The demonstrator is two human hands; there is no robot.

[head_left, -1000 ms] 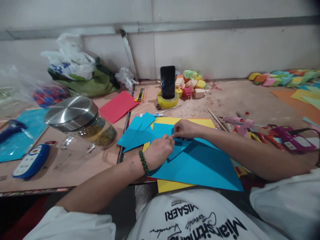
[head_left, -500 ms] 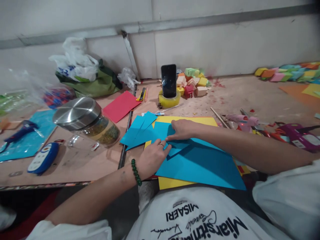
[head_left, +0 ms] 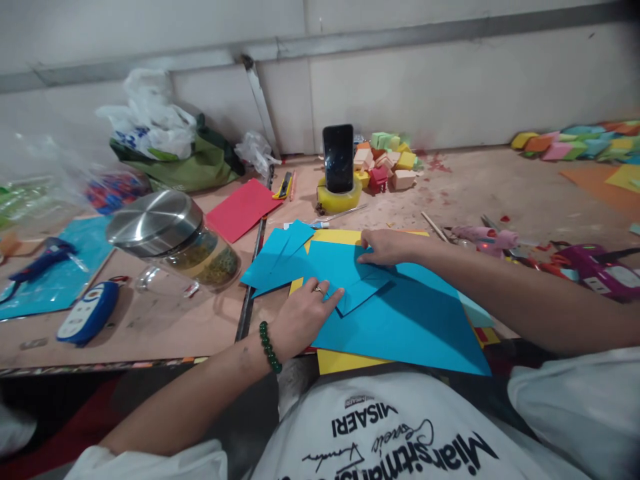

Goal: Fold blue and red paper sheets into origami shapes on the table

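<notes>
A small blue paper piece with crease lines lies on a larger blue sheet, which rests over yellow paper. My left hand, with a ring and a green bead bracelet at the wrist, lies flat on the small piece's lower left, fingers stretched out. At its upper right edge, my right hand has its fingers curled together against the paper; the fingertips are partly hidden. More cut blue pieces lie overlapping just left of the small piece.
A lidded glass jar and a blue-white device stand on the left. Behind are red paper, a yellow cutter, a phone in a tape roll, and paper boxes. Glue guns lie right.
My right hand has slid to the right along the small blue piece, away from my left hand, uncovering more of it. My left hand stays almost in place.
</notes>
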